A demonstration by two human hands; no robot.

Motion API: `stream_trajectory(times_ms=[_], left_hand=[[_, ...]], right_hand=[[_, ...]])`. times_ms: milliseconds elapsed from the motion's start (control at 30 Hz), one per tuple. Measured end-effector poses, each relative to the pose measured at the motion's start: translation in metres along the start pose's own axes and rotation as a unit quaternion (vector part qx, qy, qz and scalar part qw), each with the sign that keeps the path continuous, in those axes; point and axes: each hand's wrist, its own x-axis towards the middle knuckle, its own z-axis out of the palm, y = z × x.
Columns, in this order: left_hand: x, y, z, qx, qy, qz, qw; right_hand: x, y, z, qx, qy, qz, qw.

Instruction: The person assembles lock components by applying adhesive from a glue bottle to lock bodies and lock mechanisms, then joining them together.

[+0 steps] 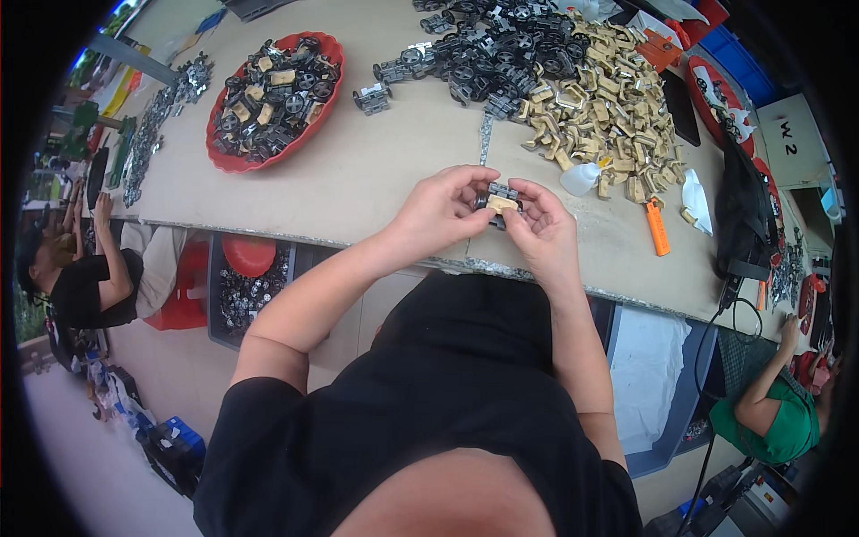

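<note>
Between my two hands, just over the table's front edge, is a small dark toy car chassis (504, 191) with wheels. A beige plastic part (503, 205) sits on its middle. My left hand (437, 215) grips the chassis from the left with thumb and fingers. From the other side my right hand (548, 237) closes on it, its thumb against the beige part. Whether that part is fully seated cannot be seen. Beyond my hands lie a heap of similar chassis (501, 63) and a heap of beige parts (613, 98).
A scalloped red basin (331, 67) holds chassis with beige parts. A lone chassis (372, 98) lies right of it. Near my right hand are a white squeeze bottle (580, 180) and an orange tool (658, 227). A black bag (744, 206) lies at right; people sit at both sides.
</note>
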Motion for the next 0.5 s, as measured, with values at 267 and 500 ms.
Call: stream_trajectory(times_ms=[267, 500], left_hand=[[0.0018, -0.0073, 0.0122, -0.158, 0.015, -0.029, 0.987], [-0.0006, -0.008, 0.0121, -0.156, 0.02, -0.027, 0.987]], right_hand=[[0.0003, 0.0023, 0.0008, -0.043, 0.012, -0.011, 0.999], [0.0001, 0.0024, 0.0017, -0.042, 0.009, -0.024, 0.999]])
